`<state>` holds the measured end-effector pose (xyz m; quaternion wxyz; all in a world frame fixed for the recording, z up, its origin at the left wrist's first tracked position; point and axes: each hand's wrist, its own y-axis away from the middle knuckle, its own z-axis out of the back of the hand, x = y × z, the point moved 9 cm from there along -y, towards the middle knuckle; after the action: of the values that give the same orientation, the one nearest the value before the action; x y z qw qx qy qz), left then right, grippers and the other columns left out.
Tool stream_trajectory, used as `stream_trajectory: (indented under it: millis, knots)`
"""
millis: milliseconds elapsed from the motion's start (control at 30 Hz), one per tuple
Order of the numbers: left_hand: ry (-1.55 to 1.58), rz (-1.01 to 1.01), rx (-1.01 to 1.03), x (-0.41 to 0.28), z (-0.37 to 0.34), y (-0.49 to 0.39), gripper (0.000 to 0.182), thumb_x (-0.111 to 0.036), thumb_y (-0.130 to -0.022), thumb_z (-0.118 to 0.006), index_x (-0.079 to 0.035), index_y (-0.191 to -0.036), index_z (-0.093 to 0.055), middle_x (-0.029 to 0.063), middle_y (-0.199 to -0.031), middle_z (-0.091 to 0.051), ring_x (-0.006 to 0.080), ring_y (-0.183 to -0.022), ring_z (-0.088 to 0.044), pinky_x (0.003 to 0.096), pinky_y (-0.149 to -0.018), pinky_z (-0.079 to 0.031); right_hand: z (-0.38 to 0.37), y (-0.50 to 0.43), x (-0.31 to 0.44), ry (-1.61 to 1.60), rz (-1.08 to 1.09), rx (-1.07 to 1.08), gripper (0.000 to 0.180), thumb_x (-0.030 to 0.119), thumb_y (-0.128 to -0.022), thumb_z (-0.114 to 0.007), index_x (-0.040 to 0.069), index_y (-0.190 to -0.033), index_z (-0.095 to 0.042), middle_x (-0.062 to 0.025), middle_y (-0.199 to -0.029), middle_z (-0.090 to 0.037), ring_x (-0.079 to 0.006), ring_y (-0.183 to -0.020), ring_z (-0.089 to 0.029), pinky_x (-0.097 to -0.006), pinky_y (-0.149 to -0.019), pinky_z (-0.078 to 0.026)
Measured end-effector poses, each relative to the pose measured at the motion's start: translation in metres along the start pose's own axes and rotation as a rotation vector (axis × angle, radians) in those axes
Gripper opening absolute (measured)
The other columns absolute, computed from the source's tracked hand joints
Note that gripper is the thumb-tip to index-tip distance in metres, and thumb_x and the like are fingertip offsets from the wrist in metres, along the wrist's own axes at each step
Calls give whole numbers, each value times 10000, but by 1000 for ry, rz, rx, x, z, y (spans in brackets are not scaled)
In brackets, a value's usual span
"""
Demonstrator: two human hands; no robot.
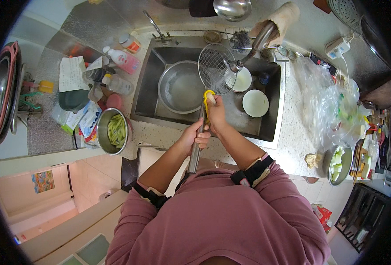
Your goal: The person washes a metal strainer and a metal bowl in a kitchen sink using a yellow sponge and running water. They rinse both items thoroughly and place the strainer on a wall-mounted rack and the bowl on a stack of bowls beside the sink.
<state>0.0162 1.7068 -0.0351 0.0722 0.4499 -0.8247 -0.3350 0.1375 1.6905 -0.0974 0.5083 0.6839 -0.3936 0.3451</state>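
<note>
My left hand (196,135) is closed around the metal handle of a wire-mesh skimmer (215,63), whose round head is over the sink. My right hand (216,112) holds a yellow-edged cloth or sponge (208,99) against the upper handle, near the mesh head. Water appears to run from the faucet (237,65) onto the mesh. In the left part of the sink (149,109) is a large metal basin (180,86) with cloudy water. On the right, a white bowl (255,103) lies below another white bowl (243,79), which is partly behind the skimmer.
Left of the sink stand a metal bowl of cut green vegetables (117,132), a pink pump bottle (124,60) and a clear bottle (117,84). To the right are plastic bags (331,109), a crumpled cloth or paper (313,160) and a bowl of pale green pieces (337,164).
</note>
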Motion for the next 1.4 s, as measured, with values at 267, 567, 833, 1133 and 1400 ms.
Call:
stream_trajectory:
  millis: [267,567,833,1133,1400]
  knots:
    - [-37,17,-52,12,0,3,346,-495,-941,-423,-177,-820,-485,-71,-546,-358,46,-405,-288,234,-410,-258,7,-69,-38,-22,-277,-216,294,192,-886,-559,44,-1128,-480,-93,-976,-562,-203,-854,-535,-348,-716,-456]
    - [-162,-62,-218,6,9,13,350,-498,-928,-456,-164,-825,-462,-52,-531,-365,67,-398,-295,252,-408,-268,-10,-50,-31,-109,-316,-38,195,160,-916,-521,72,-1082,-468,-95,-909,-554,-208,-724,-548,-363,-612,-464]
    - [-596,-212,-539,-7,26,18,288,-387,-945,-476,-112,-896,-407,-19,-559,-407,125,-406,-388,303,-399,-374,-4,-8,9,268,78,-105,405,130,-785,-683,-23,-1060,-430,-109,-934,-550,-200,-867,-539,-338,-746,-450]
    - [-1543,-504,-726,-15,7,17,285,-239,-885,-545,-6,-985,-415,182,-660,-581,330,-557,-600,425,-523,-480,22,-40,14,-96,-141,-64,304,39,-734,-688,-66,-992,-569,-137,-908,-619,-213,-712,-615,-337,-591,-491]
    - [-1931,-369,-922,-30,-15,23,163,-133,-852,-488,8,-927,-457,224,-792,-647,379,-724,-654,455,-649,-525,48,-60,-1,36,-216,-244,331,201,-832,-645,-61,-1022,-579,-139,-919,-620,-237,-778,-623,-379,-674,-505]
